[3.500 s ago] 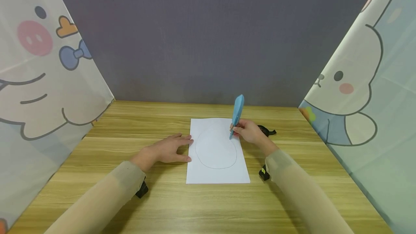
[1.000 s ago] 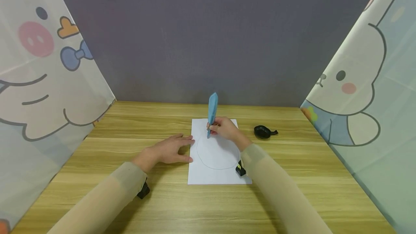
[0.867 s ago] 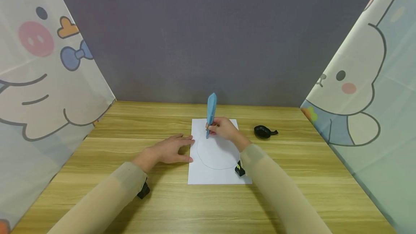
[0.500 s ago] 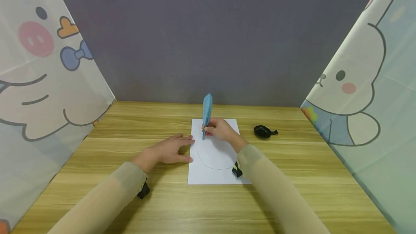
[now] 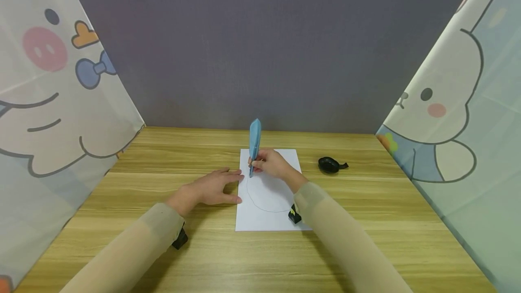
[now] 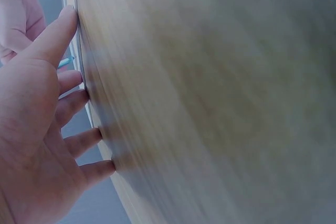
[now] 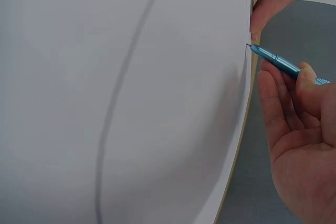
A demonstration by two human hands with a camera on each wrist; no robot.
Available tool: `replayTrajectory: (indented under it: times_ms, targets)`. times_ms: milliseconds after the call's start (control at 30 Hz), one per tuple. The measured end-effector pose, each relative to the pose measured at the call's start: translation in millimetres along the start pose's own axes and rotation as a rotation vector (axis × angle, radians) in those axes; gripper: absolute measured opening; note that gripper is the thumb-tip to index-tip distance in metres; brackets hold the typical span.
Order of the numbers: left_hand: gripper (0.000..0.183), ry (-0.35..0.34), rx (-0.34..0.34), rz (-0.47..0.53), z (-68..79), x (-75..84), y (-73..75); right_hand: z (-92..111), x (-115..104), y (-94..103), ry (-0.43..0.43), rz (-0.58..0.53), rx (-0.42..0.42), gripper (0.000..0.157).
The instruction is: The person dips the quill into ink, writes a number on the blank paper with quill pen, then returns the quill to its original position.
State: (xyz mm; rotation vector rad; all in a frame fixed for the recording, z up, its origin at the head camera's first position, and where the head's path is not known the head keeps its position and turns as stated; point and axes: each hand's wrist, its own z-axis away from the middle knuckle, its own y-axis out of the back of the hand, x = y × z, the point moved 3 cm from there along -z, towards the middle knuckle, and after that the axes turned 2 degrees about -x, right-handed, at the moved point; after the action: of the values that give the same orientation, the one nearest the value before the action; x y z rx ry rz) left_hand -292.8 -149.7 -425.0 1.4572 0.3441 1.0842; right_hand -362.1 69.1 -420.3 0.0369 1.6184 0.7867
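Note:
A sheet of white paper (image 5: pixel 254 220) lies on the wooden table, with a large round outline (image 5: pixel 260 207) drawn on it in a thin dark line. My right hand (image 5: pixel 273 164) pinches a blue feather-shaped pen (image 5: pixel 254 137) between thumb and fingers. The pen stands nearly upright, its tip at the upper left of the outline. In the right wrist view, the metallic blue barrel (image 7: pixel 278 62) shows its fine tip right at the paper. My left hand (image 5: pixel 211 188) rests with spread fingers at the sheet's left edge, fingertips on the paper's border.
A black round object with a short tail (image 5: pixel 328 165) lies right of the paper. Dark wrist devices (image 5: pixel 180 238) sit under both sleeves. A grey panel (image 5: pixel 260 58) closes off the table's back, and printed cloths (image 5: pixel 53 103) hang at both sides.
My right hand has carried the pen leftward from the paper's upper right, then slightly down along the left side. The black round object came fully into sight. The left hand has stayed in place.

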Motion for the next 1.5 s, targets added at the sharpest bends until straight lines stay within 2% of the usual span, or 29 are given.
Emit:
replayTrajectory:
  times_ms: [1500]
  targets:
    - [0.082,-0.010,0.011,-0.011,-0.7,-1.3,-1.2,-0.4,-2.3,-7.3,-0.008,0.006,-0.002,0.017]
